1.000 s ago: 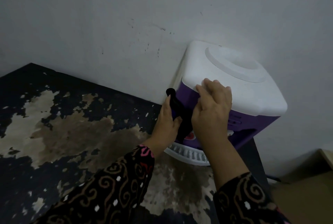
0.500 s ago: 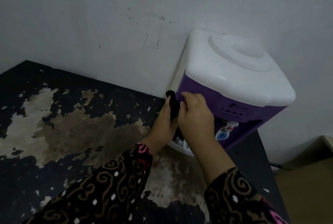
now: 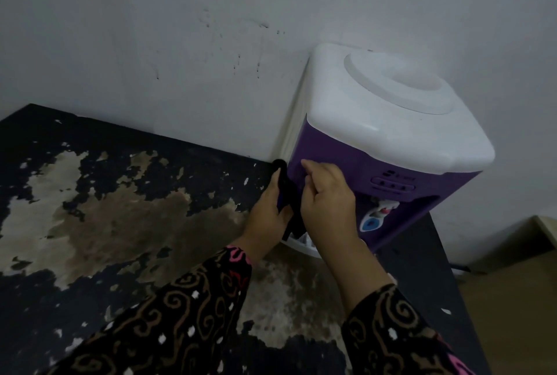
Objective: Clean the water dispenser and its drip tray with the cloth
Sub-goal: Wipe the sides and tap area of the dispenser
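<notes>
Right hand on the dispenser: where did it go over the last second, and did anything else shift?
The right hand slid off the white top down onto the purple front of the water dispenser, beside the black cloth. The left hand kept the cloth pressed at the dispenser's left corner. The dispenser and the drip tray stayed where they were on the table.

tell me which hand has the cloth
The left hand: the black cloth runs through its grip. The right hand rests bare on the dispenser.
</notes>
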Motion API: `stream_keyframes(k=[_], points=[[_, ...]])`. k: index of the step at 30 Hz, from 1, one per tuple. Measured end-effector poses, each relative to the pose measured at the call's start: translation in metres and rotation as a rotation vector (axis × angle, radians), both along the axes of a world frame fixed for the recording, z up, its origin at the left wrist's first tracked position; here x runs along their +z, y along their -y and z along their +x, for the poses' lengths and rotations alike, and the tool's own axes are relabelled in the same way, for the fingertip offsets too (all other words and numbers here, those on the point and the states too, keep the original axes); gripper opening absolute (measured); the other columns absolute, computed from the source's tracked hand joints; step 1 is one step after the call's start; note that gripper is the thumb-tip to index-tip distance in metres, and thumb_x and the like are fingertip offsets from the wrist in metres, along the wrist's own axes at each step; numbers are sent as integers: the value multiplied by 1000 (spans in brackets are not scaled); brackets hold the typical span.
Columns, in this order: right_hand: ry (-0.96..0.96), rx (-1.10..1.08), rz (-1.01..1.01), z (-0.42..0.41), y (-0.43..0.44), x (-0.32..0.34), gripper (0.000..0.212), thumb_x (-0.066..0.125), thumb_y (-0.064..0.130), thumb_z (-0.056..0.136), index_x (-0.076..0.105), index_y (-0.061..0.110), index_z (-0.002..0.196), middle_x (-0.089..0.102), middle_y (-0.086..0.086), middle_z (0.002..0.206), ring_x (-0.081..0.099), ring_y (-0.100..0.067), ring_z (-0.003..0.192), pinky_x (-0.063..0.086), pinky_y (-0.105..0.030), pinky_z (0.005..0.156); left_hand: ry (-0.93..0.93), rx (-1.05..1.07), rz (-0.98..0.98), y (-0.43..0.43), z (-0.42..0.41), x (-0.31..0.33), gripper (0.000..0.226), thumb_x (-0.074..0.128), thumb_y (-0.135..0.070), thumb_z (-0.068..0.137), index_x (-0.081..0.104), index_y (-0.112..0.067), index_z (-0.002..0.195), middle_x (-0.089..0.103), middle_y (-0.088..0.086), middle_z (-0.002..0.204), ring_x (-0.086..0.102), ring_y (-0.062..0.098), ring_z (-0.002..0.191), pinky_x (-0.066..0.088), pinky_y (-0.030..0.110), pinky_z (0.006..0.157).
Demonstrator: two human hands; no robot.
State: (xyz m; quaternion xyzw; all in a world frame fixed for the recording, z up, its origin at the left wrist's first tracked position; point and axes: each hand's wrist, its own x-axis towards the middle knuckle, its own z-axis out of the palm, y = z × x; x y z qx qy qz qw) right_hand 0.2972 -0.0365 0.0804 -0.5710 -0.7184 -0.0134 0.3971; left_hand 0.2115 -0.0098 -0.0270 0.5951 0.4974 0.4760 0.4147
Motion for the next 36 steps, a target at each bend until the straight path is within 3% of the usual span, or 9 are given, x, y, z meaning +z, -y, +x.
stream_keyframes(k=[4, 7, 12, 16, 20, 24, 27, 31, 36], points=[[14, 3, -11, 1, -1, -7, 29, 55, -4, 79, 66, -1, 105, 68, -17, 99, 67, -29, 86, 47, -24, 82, -17, 4, -83, 0, -2, 0, 66, 54, -12, 94, 15, -38, 141, 41, -13, 129, 41, 1, 118, 26, -11, 82], [6, -15, -18, -1, -2, -9, 27, 56, -3, 79, 67, -1, 104, 68, -17, 98, 67, -28, 85, 43, -16, 80, 43, 20, -38, -6, -2, 18, 66, 54, -15, 94, 20, -26, 149, 46, -3, 140, 45, 5, 124, 32, -3, 90], [-46, -14, -24, -2, -1, -10, 27, 56, -6, 81, 66, -2, 105, 66, -19, 100, 65, -28, 87, 28, -3, 84, 75, 39, 28, -8, -1, 23, 68, 54, -11, 93, 20, -29, 149, 47, -1, 140, 47, 7, 125, 36, 16, 104], [-49, -40, -91, 0, 2, -22, 24, 56, -2, 84, 66, 1, 106, 65, -15, 107, 63, -24, 95, 34, -7, 79, -88, 30, -39, 2, -5, -2, 66, 52, -15, 95, 17, -29, 149, 50, 1, 138, 46, 3, 117, 33, 6, 92], [-196, -69, -200, -2, 3, -33, 17, 56, 3, 86, 63, 2, 101, 61, -14, 105, 59, -24, 96, 40, -16, 80, -155, 20, -122, -2, -12, -3, 70, 54, -15, 92, 15, -28, 150, 49, 6, 139, 49, 16, 121, 35, 18, 95], [-370, -140, -341, -5, -3, -26, 21, 55, 17, 90, 55, 6, 108, 62, -10, 102, 59, -22, 91, 48, -28, 76, -106, 39, -37, -3, -11, 11, 71, 54, -10, 92, 16, -27, 149, 43, 3, 144, 45, 15, 128, 36, 23, 104], [-356, -144, -335, -7, -10, -16, 25, 57, 22, 90, 54, 3, 106, 64, -11, 96, 56, -18, 82, 45, -26, 71, -91, 55, -3, 1, -8, 3, 69, 55, -15, 93, 18, -26, 150, 42, -1, 146, 42, 12, 130, 35, 28, 109], [-311, -149, -328, -5, -13, -15, 26, 57, 23, 90, 57, 2, 105, 66, -13, 97, 60, -24, 87, 47, -27, 73, -154, 19, -172, 3, -8, -14, 70, 54, -15, 93, 16, -24, 150, 48, 3, 140, 47, 14, 123, 30, 7, 92], [-305, -157, -333, -3, -14, -18, 25, 57, 24, 90, 61, 3, 103, 68, -14, 96, 63, -24, 87, 43, -23, 70, -228, 14, -170, -6, -15, -1, 74, 56, -7, 89, 17, -22, 149, 49, 7, 139, 47, 18, 125, 33, 16, 96]])
